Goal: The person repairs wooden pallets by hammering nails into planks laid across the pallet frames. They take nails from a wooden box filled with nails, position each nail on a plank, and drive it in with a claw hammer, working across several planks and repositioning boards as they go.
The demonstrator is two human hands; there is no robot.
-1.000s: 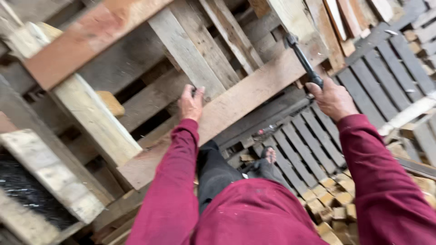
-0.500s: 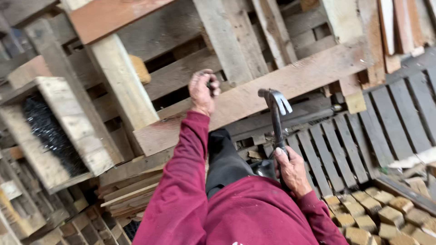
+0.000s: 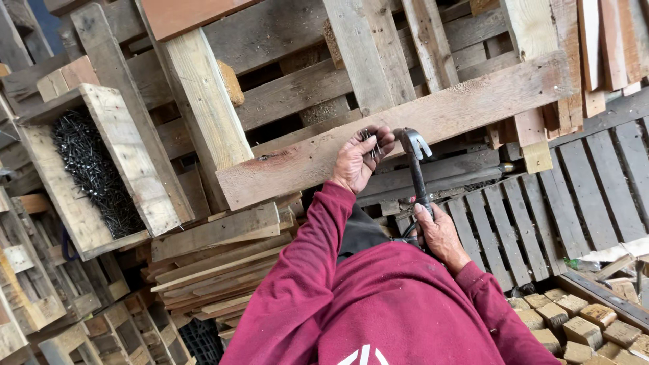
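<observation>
Landmark: long pale plank point(image 3: 433, 115), laid slantwise across the pallet stack, rising to the right.
Left hand point(image 3: 358, 162): raised against the plank's lower edge, fingers pinched around a small bunch of nails point(image 3: 370, 143); nails touching the fingertips, just under the plank.
Right hand point(image 3: 439, 233): below the plank, clenched around the handle of a claw hammer point(image 3: 416, 169).
Hammer: upright, dark metal, head and claw just beneath the plank's lower edge, right beside the nails and left hand; handle running down into the right fist.
Sleeves: dark red, both arms reaching up from the bottom edge.
Nail box point(image 3: 94, 169): open wooden tray full of dark nails, well left of the plank's low end, tilted.
Wood blocks point(image 3: 581, 324): small cut pieces piled far below the plank's right end.
</observation>
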